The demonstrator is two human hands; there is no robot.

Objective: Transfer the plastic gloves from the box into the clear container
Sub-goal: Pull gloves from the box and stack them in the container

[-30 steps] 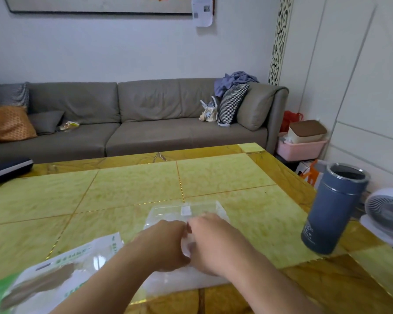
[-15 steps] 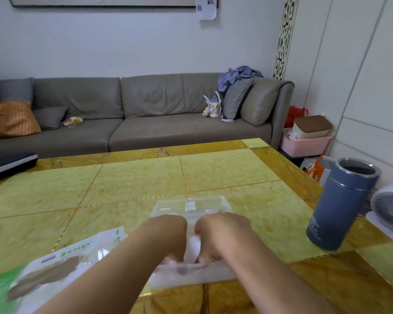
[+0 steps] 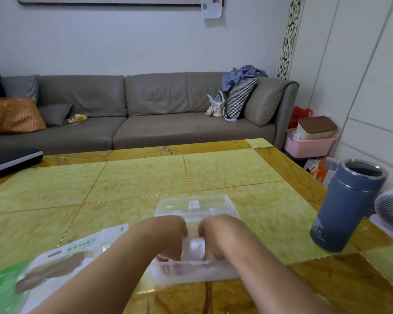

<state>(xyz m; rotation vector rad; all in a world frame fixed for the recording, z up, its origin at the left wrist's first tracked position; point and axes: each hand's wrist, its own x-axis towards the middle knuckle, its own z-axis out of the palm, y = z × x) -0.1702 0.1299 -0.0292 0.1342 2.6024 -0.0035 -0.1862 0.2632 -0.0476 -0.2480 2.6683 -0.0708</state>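
Gloves (image 3: 194, 247) blur between both hands, grip hidden.

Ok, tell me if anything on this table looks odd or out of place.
Little stands out. The blue flask stands open, no lid in view, near the table's right edge. The glove package overhangs the near edge. Both hands, left hand and right hand, are pushed into the clear container.
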